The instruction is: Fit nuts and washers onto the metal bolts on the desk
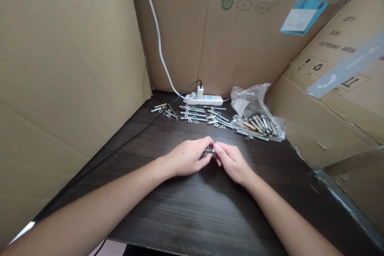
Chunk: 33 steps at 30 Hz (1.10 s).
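Note:
Over the middle of the dark table, both hands meet at one metal expansion bolt [209,150]. My left hand [187,157] is closed around its body, hiding most of the length. At the right end of the bolt, the fingertips of my right hand [231,161] pinch what looks like the nut end. Beyond the hands lie rows of loose bolts [193,113] with nuts and washers [221,127] beside them. To their right, more expansion bolts [261,125] lie heaped on a clear plastic bag [250,100].
A white power strip [210,100] with a white plug adapter [200,92] stands against the back cardboard box [186,32]. A black cable [132,139] runs across the left of the table [192,216]. Large boxes wall in the left [66,68] and right [330,100].

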{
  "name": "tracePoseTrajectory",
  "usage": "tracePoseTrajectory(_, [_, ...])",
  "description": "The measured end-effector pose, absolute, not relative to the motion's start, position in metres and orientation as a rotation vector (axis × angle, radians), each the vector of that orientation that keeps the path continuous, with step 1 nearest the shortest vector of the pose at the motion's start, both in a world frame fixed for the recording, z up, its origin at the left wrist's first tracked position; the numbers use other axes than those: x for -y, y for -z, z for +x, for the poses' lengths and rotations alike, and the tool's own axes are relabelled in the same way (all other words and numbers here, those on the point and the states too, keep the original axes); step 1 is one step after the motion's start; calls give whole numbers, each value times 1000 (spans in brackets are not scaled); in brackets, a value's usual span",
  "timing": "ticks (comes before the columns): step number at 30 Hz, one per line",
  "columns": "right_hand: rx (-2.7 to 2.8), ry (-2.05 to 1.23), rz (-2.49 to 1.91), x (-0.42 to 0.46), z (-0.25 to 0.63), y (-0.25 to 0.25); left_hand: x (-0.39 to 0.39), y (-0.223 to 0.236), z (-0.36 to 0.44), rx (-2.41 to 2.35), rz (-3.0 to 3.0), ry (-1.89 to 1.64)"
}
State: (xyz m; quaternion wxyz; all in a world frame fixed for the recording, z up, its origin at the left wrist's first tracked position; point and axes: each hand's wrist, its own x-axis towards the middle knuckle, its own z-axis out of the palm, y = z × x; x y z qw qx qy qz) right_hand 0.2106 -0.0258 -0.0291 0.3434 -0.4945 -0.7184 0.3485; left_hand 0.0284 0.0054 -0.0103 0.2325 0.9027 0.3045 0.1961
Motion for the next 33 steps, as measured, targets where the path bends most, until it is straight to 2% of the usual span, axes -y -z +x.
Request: tracePoseTrajectory(33, [1908, -871, -1243, 26, 211, 27, -5, 9, 29, -841, 2468, -514])
